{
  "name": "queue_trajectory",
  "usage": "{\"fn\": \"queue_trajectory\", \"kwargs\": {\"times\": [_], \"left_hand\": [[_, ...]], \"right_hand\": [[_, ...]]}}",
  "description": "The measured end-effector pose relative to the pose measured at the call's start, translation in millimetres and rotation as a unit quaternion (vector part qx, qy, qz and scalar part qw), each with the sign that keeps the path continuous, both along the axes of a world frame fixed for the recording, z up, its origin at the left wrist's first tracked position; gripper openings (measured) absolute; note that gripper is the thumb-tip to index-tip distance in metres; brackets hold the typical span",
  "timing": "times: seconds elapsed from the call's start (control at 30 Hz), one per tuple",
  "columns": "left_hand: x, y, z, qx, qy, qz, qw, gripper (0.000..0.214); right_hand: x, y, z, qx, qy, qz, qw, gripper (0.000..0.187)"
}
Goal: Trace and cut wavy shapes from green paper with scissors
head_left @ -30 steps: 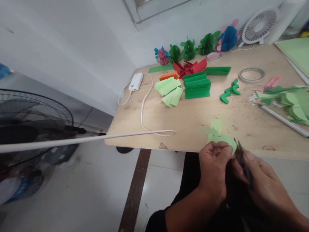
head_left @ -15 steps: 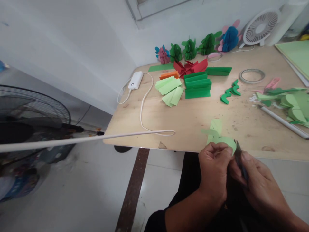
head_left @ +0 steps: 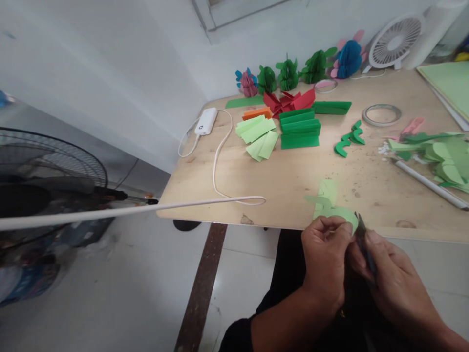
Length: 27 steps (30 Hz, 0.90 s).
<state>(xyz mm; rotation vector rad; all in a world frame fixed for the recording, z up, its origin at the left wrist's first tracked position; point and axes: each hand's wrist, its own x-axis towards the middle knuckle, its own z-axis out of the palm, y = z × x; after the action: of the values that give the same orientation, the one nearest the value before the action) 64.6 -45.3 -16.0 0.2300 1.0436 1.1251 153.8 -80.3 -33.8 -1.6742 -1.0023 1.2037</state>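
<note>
My left hand (head_left: 326, 252) pinches a light green paper piece (head_left: 345, 213) between thumb and fingers, just over the table's front edge. A curled strip of the paper sticks out to the left. Closed around a pair of dark scissors (head_left: 369, 254), my right hand (head_left: 394, 274) holds the blades at the paper's right edge, their tips slightly apart. The scissors' handles are mostly hidden in my hand. Flat on the table behind the left hand lies a light green paper piece (head_left: 328, 189).
Folded green paper (head_left: 300, 134), light green strips (head_left: 256, 129) and red folded paper (head_left: 289, 102) lie mid-table. Paper figures (head_left: 287, 76) line the wall near a small white fan (head_left: 395, 41). Tape (head_left: 382, 122), a pen (head_left: 430, 183) and scraps (head_left: 452, 156) lie right. A white cable (head_left: 146, 209) crosses left.
Almost nothing differs. Both hands stay in place with the paper and scissors, and the scissors' blades show only a very slight shift.
</note>
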Motion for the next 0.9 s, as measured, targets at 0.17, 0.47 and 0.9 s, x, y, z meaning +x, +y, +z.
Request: {"fn": "queue_trajectory", "kwargs": {"times": [0.17, 0.47, 0.9], "left_hand": [[-0.6, -0.7, 0.2, 0.004, 0.011, 0.003, 1.0, 0.024], [-1.0, -1.8, 0.3, -0.002, 0.009, 0.015, 1.0, 0.019], [-0.5, -1.8, 0.8, -0.005, 0.018, 0.022, 1.0, 0.02]], "right_hand": [[-0.3, -0.2, 1.6, 0.0, -0.013, -0.002, 1.0, 0.054], [-2.9, 2.3, 4.6, -0.006, -0.009, 0.006, 1.0, 0.057], [-4.2, 2.6, 8.6, -0.016, -0.032, -0.006, 0.999, 0.057]]}}
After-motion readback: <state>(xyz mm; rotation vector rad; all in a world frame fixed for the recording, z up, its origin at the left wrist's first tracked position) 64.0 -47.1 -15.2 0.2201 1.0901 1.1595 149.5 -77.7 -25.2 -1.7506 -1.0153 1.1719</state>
